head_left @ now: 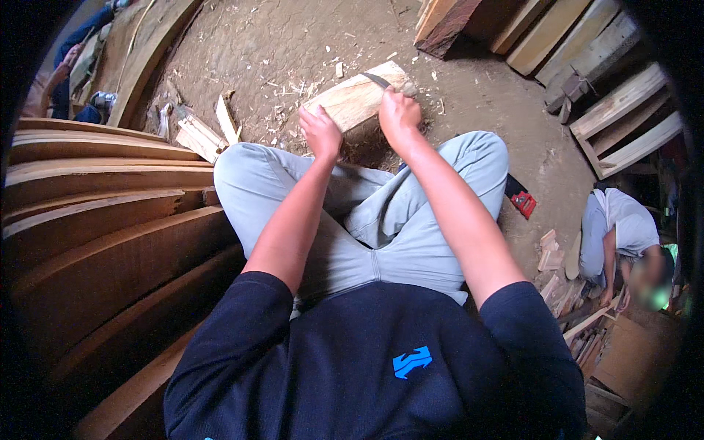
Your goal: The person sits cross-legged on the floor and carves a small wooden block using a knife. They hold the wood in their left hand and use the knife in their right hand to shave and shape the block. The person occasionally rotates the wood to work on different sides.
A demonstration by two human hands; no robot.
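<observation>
A pale wooden board (pixel 356 103) lies slanted on the ground in front of my crossed legs, its far end up to the right. My left hand (pixel 321 133) grips its near left end, with the thumb and fingers against the wood. In my right hand (pixel 400 116) is a knife, closed in my fist. The knife's dark curved blade (pixel 376 79) points up and left over the board's far part. Its handle is hidden inside my fingers.
Stacked long planks (pixel 110 191) rise close on my left. Wood shavings (pixel 275 110) litter the dirt floor. A red-handled saw (pixel 522 202) lies by my right knee. Wooden frames (pixel 627 110) stand at the far right. Another person (pixel 623 227) bends over wood pieces at right.
</observation>
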